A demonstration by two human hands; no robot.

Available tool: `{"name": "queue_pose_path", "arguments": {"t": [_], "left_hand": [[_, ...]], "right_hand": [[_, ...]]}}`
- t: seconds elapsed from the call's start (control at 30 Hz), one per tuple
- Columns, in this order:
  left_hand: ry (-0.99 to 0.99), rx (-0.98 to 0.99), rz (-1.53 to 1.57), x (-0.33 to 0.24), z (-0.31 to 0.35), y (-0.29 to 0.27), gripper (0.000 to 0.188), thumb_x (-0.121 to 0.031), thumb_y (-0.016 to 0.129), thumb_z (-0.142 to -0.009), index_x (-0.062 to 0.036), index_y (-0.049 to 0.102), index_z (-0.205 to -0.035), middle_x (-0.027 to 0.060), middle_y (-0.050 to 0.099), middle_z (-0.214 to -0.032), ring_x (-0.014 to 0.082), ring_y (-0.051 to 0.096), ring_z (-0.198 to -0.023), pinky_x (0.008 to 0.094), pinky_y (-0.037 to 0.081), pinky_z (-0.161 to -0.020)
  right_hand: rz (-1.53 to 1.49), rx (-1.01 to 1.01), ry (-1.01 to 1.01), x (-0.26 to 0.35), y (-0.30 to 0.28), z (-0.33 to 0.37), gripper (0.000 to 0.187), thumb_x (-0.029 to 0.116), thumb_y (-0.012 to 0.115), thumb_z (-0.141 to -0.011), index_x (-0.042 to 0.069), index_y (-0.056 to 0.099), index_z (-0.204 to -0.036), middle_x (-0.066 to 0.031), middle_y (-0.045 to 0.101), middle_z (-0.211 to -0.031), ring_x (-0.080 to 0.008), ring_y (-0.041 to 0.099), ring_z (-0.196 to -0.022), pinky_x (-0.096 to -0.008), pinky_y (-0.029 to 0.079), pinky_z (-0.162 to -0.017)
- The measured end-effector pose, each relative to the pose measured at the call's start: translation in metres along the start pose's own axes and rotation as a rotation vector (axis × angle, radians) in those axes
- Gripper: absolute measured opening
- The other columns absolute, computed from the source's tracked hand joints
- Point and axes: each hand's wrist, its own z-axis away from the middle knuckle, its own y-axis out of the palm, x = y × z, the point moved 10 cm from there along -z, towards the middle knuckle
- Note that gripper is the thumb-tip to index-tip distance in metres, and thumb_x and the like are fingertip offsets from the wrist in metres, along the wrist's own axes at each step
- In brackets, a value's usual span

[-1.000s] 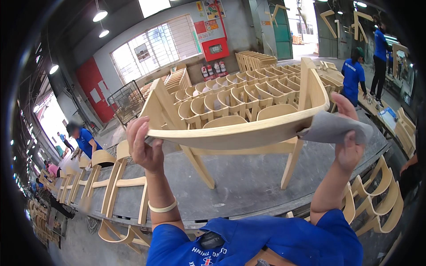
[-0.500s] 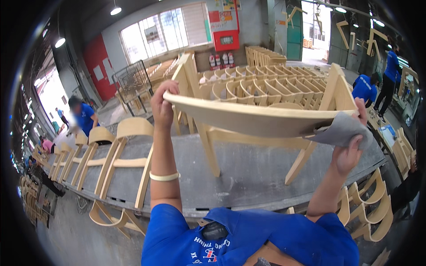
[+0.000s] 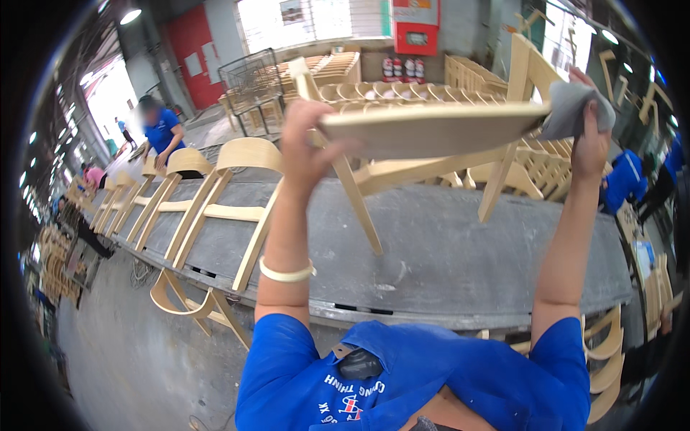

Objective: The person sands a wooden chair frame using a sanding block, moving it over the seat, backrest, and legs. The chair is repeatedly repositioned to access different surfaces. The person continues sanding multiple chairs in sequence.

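Observation:
A pale wooden chair back frame [image 3: 438, 133] is raised in front of me, its curved backrest crossing level and its legs slanting down over the grey table. My left hand [image 3: 310, 136] grips the backrest's left end, thumb along the side facing me. At the other end, my right hand [image 3: 591, 140] pinches a folded grey sheet [image 3: 575, 109], cloth or abrasive, wrapped against the wood. The sheet hides that tip of the backrest and some of my fingers.
A long grey table [image 3: 445, 251] runs across. Similar chair frames [image 3: 241, 154] lean in a row at left; curved wooden parts [image 3: 417, 92] stand stacked behind. A co-worker in blue [image 3: 162, 129] stands far left, another person [image 3: 624, 179] at right. More frames [image 3: 607, 359] hang below the right edge.
The chair frame has turned and lifted, its right end now higher. My right hand with the grey sheet has risen, and my left hand has moved right. The whole view has shifted too.

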Motion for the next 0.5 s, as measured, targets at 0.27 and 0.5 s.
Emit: {"name": "queue_pose_path", "arguments": {"t": [0.27,0.5], "left_hand": [[0.164,-0.034,-0.199,-0.107,0.011,0.023,0.047,-0.04,0.084,-0.056,-0.0094,0.056,-0.079,0.0016,0.056,-0.071,0.0219,0.054,-0.069,0.034,0.038,-0.065],[0.125,0.008,-0.224,-0.139,0.023,0.012,0.04,-0.03,0.085,-0.062,-0.0091,0.062,-0.088,0.0009,0.059,-0.075,0.0219,0.057,-0.075,0.0337,0.039,-0.069]], "right_hand": [[0.002,0.081,0.049,0.028,0.058,0.063,0.042,0.032,0.044,-0.102,-0.005,0.06,-0.112,-0.0135,0.063,-0.112,-0.0161,0.056,-0.103,-0.0301,0.037,-0.1],[-0.201,0.212,-0.164,0.011,0.059,0.059,0.043,0.039,0.045,-0.1,-0.002,0.058,-0.098,-0.0075,0.06,-0.102,-0.0126,0.051,-0.089,-0.025,0.036,-0.094]]}}
